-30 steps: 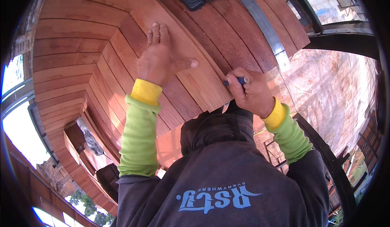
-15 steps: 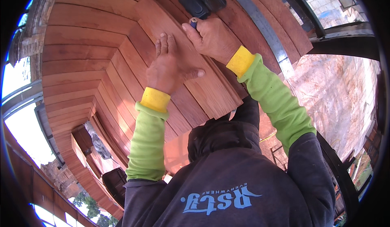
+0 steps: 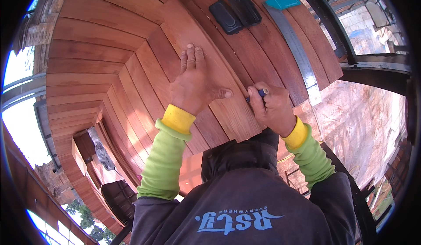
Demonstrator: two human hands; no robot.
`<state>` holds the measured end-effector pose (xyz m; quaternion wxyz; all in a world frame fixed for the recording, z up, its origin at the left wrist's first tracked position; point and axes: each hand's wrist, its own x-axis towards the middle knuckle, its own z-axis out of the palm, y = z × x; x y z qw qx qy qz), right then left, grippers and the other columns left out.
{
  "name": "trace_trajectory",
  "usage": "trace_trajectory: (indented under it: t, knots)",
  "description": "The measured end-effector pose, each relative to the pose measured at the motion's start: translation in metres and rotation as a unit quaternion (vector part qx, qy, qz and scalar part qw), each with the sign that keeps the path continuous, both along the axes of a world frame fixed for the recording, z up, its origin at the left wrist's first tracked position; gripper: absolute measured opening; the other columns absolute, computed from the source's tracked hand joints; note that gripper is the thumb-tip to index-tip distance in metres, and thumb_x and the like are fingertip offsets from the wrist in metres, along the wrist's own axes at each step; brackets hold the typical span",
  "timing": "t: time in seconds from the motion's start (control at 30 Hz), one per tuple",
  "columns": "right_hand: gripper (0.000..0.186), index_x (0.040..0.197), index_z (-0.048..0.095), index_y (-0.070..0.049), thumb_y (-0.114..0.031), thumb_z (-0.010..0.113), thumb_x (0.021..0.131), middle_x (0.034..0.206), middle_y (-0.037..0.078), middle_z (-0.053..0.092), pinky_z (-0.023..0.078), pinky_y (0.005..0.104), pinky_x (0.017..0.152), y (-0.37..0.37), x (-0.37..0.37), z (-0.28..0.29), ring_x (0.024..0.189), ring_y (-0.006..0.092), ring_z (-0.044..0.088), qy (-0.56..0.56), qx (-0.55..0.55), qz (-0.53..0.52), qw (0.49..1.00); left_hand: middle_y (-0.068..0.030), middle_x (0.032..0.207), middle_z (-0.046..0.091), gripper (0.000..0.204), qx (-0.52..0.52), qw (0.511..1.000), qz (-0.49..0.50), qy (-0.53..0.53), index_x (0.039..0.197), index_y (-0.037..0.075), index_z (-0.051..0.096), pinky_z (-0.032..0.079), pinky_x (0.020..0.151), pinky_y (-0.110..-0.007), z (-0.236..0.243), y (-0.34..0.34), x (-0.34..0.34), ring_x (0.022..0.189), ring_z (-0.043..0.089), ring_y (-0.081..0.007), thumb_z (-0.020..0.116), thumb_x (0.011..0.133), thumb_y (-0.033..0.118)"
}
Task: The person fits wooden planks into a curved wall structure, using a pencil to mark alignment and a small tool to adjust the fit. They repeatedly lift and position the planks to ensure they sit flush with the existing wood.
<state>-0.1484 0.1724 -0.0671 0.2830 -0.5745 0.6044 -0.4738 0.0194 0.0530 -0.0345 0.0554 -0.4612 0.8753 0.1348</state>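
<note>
My left hand [image 3: 194, 82] lies flat, fingers together, on a loose reddish wooden board [image 3: 206, 69] that rests on a deck of similar planks [image 3: 101, 47]. My right hand [image 3: 272, 107] is closed around a small blue pen-like marker [image 3: 259, 94], its tip at the right edge of that board, near the board's near end. Both sleeves are green with yellow cuffs.
Two black oblong objects [image 3: 232, 11] lie on the planks beyond the board. A long metal ruler [image 3: 298, 52] runs along the right planks, a teal piece [image 3: 283, 1] at its far end. A dark metal frame [image 3: 372, 65] borders the deck on the right.
My right hand has come back from the board's far end, near the black objects, down along its right edge to the near end. The left hand stays pressed on the board.
</note>
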Motion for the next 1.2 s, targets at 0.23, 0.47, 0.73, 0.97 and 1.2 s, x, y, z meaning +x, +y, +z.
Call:
trace_trajectory:
  t: [0.23, 0.47, 0.73, 0.97, 1.2]
  knots:
    - [0.031, 0.077, 0.061, 0.005, -0.021, 0.055, 0.092, 0.061, 0.025, 0.056, 0.046, 0.0446, 0.050, -0.154, 0.007, -0.019, 0.058, 0.0423, 0.058, 0.033, -0.096, -0.014, 0.995, -0.0285, 0.149, 0.023, 0.127, 0.034, 0.999, 0.019, 0.005, 0.142, -0.009, 0.022, 0.031, 0.111, -0.042, 0.004, -0.002, -0.002, 0.141, 0.021, -0.0385, 0.084, 0.050, 0.054]
    - [0.035, 0.073, 0.061, 0.004, -0.024, 0.053, 0.093, 0.062, 0.026, 0.056, 0.046, 0.0466, 0.052, -0.181, 0.008, -0.017, 0.062, 0.0433, 0.059, 0.056, -0.099, -0.029, 0.993, -0.0278, 0.150, 0.021, 0.127, 0.052, 0.998, 0.034, -0.001, 0.143, -0.007, 0.022, 0.032, 0.110, -0.041, 0.006, -0.004, -0.005, 0.141, 0.020, -0.0382, 0.084, 0.051, 0.054]
    - [0.022, 0.072, 0.054, -0.001, -0.011, 0.057, 0.091, 0.057, 0.020, 0.050, 0.040, 0.0395, 0.045, -0.034, 0.003, 0.001, 0.054, 0.0388, 0.055, -0.018, -0.001, -0.002, 1.000, -0.0283, 0.148, 0.027, 0.123, 0.010, 0.999, 0.035, 0.018, 0.140, -0.008, 0.027, 0.039, 0.105, -0.041, 0.003, 0.002, -0.001, 0.138, 0.028, -0.0391, 0.084, 0.049, 0.050]
    - [0.029, 0.070, 0.056, 0.002, -0.016, 0.056, 0.092, 0.058, 0.023, 0.052, 0.042, 0.0405, 0.046, -0.154, 0.009, -0.018, 0.055, 0.0396, 0.056, 0.012, -0.086, -0.010, 0.996, -0.0310, 0.148, 0.022, 0.126, 0.054, 0.998, 0.038, 0.016, 0.142, -0.010, 0.023, 0.030, 0.111, -0.042, 0.005, -0.002, -0.001, 0.139, 0.022, -0.0423, 0.083, 0.051, 0.053]
    - [0.037, 0.066, 0.056, 0.003, -0.023, 0.057, 0.091, 0.061, 0.025, 0.054, 0.043, 0.0443, 0.050, -0.261, 0.013, -0.033, 0.059, 0.0430, 0.056, 0.050, -0.152, -0.032, 0.987, -0.0302, 0.149, 0.020, 0.125, 0.075, 0.995, 0.056, 0.018, 0.143, -0.009, 0.021, 0.029, 0.112, -0.041, 0.010, -0.002, -0.004, 0.141, 0.020, -0.0403, 0.085, 0.051, 0.048]
